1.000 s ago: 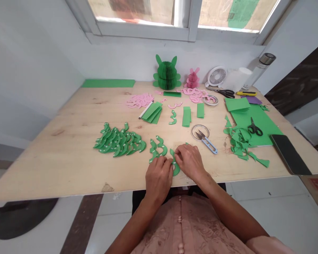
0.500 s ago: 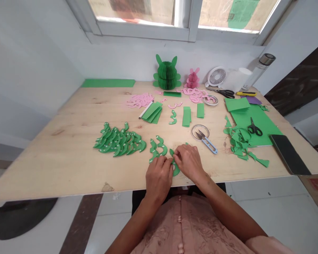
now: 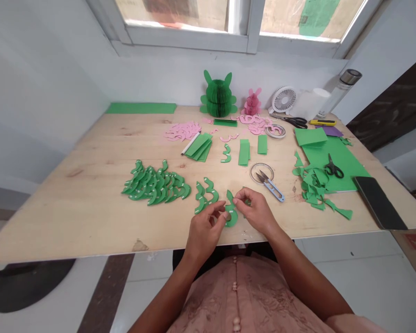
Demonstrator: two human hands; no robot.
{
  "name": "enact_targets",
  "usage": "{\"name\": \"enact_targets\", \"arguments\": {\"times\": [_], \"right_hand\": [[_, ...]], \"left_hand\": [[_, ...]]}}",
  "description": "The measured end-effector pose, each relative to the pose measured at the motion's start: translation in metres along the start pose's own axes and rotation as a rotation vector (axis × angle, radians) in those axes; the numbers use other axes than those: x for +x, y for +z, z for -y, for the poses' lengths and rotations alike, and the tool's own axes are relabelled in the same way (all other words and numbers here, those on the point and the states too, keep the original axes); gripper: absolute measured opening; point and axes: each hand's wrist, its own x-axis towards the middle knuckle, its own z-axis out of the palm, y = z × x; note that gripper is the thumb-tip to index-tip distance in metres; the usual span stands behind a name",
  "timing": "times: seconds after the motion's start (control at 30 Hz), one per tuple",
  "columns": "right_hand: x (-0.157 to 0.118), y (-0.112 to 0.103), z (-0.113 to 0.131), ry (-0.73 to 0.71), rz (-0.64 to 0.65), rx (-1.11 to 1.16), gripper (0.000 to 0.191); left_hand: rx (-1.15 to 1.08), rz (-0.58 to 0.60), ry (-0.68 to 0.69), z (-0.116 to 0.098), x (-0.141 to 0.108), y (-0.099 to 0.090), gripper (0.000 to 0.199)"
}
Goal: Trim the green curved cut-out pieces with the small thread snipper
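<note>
Near the table's front edge lies a curved green paper piece (image 3: 233, 218) with small white tape bits on it. My left hand (image 3: 208, 226) is at its left side, thumb and fingers apart, with nothing visibly gripped. My right hand (image 3: 254, 208) pinches at the right side of the piece's upper, pointed part, fingertips pressed together. More green paper shows beside the right fingers, partly hidden. Just left of the hands are a few wavy green pieces (image 3: 212, 194). A large pile of similar taped pieces (image 3: 154, 185) lies further left.
Blue snips (image 3: 272, 187) lie over a tape roll (image 3: 257, 166) right of the hands. Green scraps (image 3: 314, 185), black scissors (image 3: 333, 167) and a phone (image 3: 379, 202) are further right. Folded green papers (image 3: 199, 147) and pink cutouts (image 3: 183, 131) lie behind.
My left fingers have spread and drawn back from the green piece. My right hand has shifted slightly right, and more of the piece now shows between the hands.
</note>
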Motion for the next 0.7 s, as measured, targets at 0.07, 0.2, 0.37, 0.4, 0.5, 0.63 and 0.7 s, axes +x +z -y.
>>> {"name": "enact_targets", "arguments": {"times": [0.07, 0.2, 0.37, 0.4, 0.5, 0.63, 0.7], "right_hand": [[-0.001, -0.002, 0.000, -0.010, -0.006, 0.055, 0.012], [-0.001, -0.004, 0.000, -0.011, -0.025, 0.121, 0.011], [0.000, -0.006, 0.000, -0.007, -0.040, 0.146, 0.010], [0.000, -0.006, 0.000, -0.010, -0.042, 0.150, 0.010], [-0.001, -0.006, 0.001, -0.010, -0.052, 0.161, 0.010], [-0.002, -0.005, 0.001, -0.027, -0.067, 0.144, 0.010], [-0.004, -0.005, 0.002, -0.075, -0.115, 0.086, 0.008]], "left_hand": [[-0.165, 0.053, -0.094, -0.005, 0.004, 0.000, 0.028], [-0.366, 0.083, -0.248, -0.015, 0.010, 0.002, 0.022], [-0.487, 0.113, -0.357, -0.021, 0.015, 0.004, 0.015], [-0.501, 0.131, -0.374, -0.021, 0.016, 0.005, 0.015], [-0.517, 0.186, -0.401, -0.017, 0.017, 0.005, 0.018], [-0.538, 0.180, -0.395, -0.015, 0.016, 0.006, 0.020], [-0.550, 0.147, -0.392, -0.015, 0.016, 0.008, 0.020]]}}
